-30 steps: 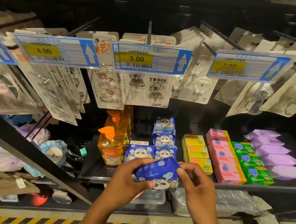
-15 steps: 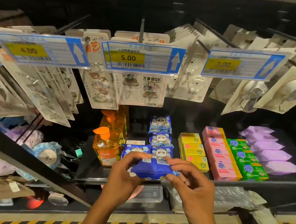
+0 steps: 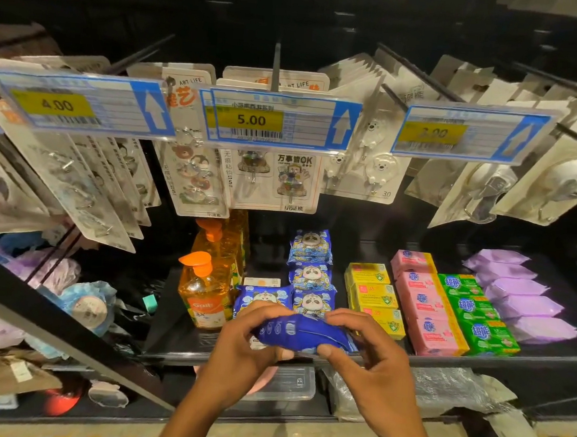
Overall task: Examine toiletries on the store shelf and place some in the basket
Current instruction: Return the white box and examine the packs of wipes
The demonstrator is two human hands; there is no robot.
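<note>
I hold a blue wipes pack (image 3: 301, 333) with both hands just in front of the shelf edge (image 3: 475, 362). My left hand (image 3: 247, 348) grips its left end and my right hand (image 3: 369, 357) pinches its right end between thumb and fingers. The pack is tipped so its blue back and edge face me. Behind it on the shelf lie more panda-printed wipes packs (image 3: 310, 274) in a row. No basket is in view.
Orange pump bottles (image 3: 207, 291) stand left of the wipes. Yellow soap boxes (image 3: 374, 296), pink soap bars (image 3: 424, 306), green soap bars (image 3: 478, 317) and purple packs (image 3: 520, 296) lie to the right. Hook packs (image 3: 269, 176) and price tags (image 3: 273, 120) hang overhead.
The pack has been turned in my hands: its panda-printed face, seen a second ago, has tipped away, and the blue back now faces me. Both hands have risen slightly toward the shelf.
</note>
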